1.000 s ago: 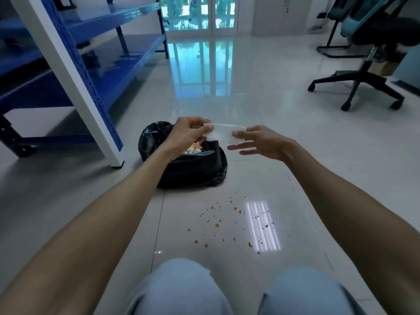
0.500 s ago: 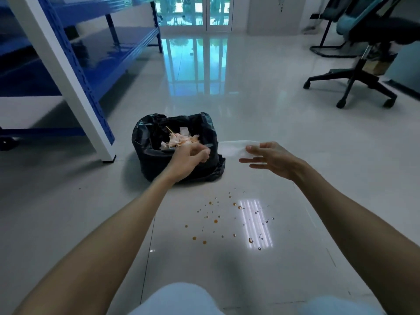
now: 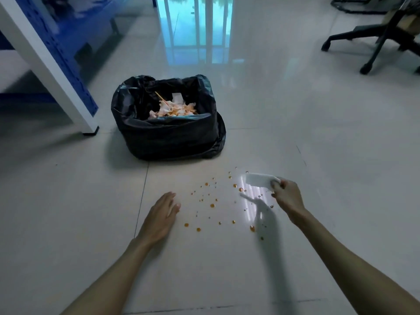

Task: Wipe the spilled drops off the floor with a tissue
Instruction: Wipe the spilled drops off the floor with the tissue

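White tissue [image 3: 259,181] beside the drops' [image 3: 212,205] edge

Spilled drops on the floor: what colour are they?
Orange-amber, scattered drops on the pale glossy floor tiles, seen in the head view, the only one.

Both bare forearms extend forward and low. Left hand [image 3: 161,214]: palm down, fingers straight and together, flat at floor level. Right hand [image 3: 286,196]: raised slightly, fingers curled and pinched closed around a white tissue [image 3: 259,181], wrist bent.
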`<action>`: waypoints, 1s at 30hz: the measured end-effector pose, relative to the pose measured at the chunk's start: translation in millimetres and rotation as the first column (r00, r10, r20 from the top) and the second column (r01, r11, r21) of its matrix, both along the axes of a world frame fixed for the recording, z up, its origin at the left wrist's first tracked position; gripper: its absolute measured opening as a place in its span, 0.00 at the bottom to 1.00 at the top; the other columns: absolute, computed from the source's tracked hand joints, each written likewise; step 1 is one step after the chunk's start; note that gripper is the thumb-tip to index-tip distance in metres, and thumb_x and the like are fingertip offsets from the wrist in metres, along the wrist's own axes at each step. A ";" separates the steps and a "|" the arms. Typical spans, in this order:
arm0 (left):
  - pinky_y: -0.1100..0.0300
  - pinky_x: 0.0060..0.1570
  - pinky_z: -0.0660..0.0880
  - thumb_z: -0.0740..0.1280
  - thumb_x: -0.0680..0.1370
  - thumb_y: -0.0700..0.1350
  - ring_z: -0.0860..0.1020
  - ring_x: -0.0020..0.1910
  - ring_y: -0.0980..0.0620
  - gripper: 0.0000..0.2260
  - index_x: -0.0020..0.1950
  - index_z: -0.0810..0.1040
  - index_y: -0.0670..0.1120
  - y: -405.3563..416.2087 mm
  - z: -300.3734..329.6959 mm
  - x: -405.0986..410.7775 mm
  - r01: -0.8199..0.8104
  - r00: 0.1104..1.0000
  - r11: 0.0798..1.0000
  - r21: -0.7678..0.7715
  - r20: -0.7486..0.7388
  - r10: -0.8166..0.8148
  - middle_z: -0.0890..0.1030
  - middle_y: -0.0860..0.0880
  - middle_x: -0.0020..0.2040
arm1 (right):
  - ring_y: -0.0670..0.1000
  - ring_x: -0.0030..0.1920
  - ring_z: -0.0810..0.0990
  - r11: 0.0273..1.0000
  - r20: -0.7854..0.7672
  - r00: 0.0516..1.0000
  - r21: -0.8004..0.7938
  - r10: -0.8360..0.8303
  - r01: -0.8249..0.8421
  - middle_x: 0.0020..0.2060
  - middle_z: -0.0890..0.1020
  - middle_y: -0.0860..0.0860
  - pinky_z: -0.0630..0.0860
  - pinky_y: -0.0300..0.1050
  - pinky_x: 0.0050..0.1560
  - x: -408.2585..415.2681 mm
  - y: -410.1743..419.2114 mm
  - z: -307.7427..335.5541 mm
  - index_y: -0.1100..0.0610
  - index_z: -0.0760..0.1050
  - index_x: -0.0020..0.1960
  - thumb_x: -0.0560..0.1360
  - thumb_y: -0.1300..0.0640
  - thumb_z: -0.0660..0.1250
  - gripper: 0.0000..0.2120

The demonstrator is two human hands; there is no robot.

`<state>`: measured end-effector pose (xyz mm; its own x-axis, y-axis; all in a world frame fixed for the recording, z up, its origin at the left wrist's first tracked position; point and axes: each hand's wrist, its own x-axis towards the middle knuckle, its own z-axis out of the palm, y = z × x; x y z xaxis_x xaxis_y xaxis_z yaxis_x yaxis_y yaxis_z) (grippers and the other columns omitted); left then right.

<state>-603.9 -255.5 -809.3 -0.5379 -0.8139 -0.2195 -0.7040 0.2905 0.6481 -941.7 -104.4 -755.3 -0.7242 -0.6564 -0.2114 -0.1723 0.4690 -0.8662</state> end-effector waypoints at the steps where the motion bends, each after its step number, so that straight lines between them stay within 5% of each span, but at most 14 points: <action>1: 0.56 0.77 0.50 0.51 0.82 0.60 0.54 0.79 0.57 0.26 0.79 0.58 0.52 3.2 -9.2 3.0 0.005 1.000 1.000 -0.020 0.017 -0.005 0.57 0.55 0.81 | 0.54 0.48 0.81 1.000 -0.171 0.985 0.004 -0.026 0.027 0.46 0.84 0.52 0.78 0.50 0.49 -0.7 6.4 -6.2 0.55 0.83 0.52 0.79 0.61 0.60 0.12; 4: 0.62 0.77 0.43 0.47 0.84 0.58 0.46 0.79 0.63 0.26 0.80 0.55 0.52 16.6 -30.4 3.6 0.012 0.999 0.988 -0.154 0.039 -0.006 0.52 0.57 0.81 | 0.60 0.61 0.79 0.987 -0.523 0.838 0.119 0.154 -0.107 0.60 0.82 0.58 0.74 0.50 0.60 -3.2 27.5 -34.8 0.59 0.78 0.65 0.76 0.71 0.63 0.20; 8: 0.62 0.78 0.44 0.41 0.82 0.59 0.50 0.79 0.63 0.29 0.79 0.58 0.49 19.0 -41.7 -0.8 -0.024 0.999 0.954 -0.297 0.030 0.034 0.56 0.56 0.80 | 0.63 0.74 0.65 0.826 -0.632 0.536 0.481 0.559 -0.294 0.71 0.73 0.60 0.66 0.60 0.69 8.2 41.3 -89.1 0.59 0.71 0.72 0.72 0.70 0.68 0.30; 15: 0.56 0.79 0.48 0.43 0.83 0.59 0.47 0.79 0.61 0.28 0.80 0.55 0.49 16.3 -50.1 2.9 -0.001 0.999 0.959 -0.284 0.041 0.013 0.52 0.56 0.81 | 0.59 0.79 0.56 0.866 -0.674 0.565 0.472 0.477 -0.168 0.75 0.68 0.57 0.48 0.56 0.75 28.6 23.2 -105.7 0.60 0.65 0.76 0.82 0.51 0.50 0.26; 20: 0.56 0.77 0.54 0.46 0.84 0.55 0.55 0.79 0.59 0.26 0.79 0.61 0.47 2.9 -49.3 10.9 0.031 0.998 0.920 -0.391 0.058 -0.009 0.61 0.52 0.79 | 0.57 0.79 0.54 0.883 -0.680 0.596 0.454 0.427 -0.115 0.75 0.69 0.56 0.48 0.57 0.76 38.3 -5.5 -104.4 0.59 0.66 0.75 0.83 0.48 0.45 0.27; 30: 0.55 0.78 0.49 0.40 0.83 0.56 0.50 0.79 0.61 0.27 0.80 0.55 0.48 -1.7 -53.2 11.1 -0.030 0.998 0.935 -0.354 0.040 0.047 0.56 0.54 0.81 | 0.54 0.79 0.41 0.852 -0.604 0.605 0.423 0.518 -0.307 0.80 0.54 0.54 0.38 0.56 0.77 95.7 -86.3 -102.3 0.58 0.53 0.80 0.83 0.47 0.40 0.28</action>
<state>-592.9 -257.2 -862.6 -0.5004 -0.8636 0.0613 -0.7463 0.4662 0.4751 -846.0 -190.7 -857.6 -0.3919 -0.9199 0.0172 -0.8845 0.3716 -0.2823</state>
